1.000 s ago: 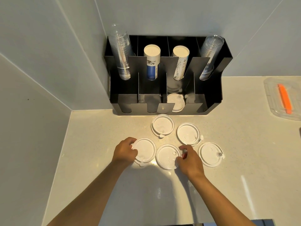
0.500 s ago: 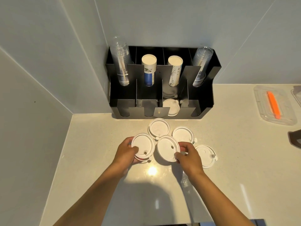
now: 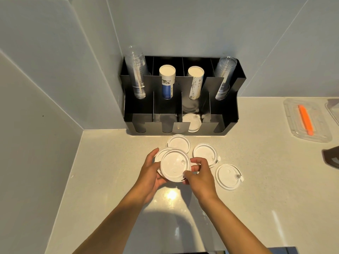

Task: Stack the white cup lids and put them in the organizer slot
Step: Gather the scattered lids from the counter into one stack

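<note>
White lids (image 3: 175,165) pinched between both hands (image 3: 152,173), overlapped for nesting; organizer (image 3: 229,114) waiting at twelve o'clock.

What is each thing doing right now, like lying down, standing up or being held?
Left hand: holding the lower lid.
Right hand: holding the top lid.
Top lid: held, partly over the lower lid.
Lower lid: held, mostly covered.
Three loose lids: flat on the counter.
Lid in organizer: leaning in a front slot.
Clear cups: stacked, leaning in organizer.
Paper cups: stacked, leaning in organizer.
</note>
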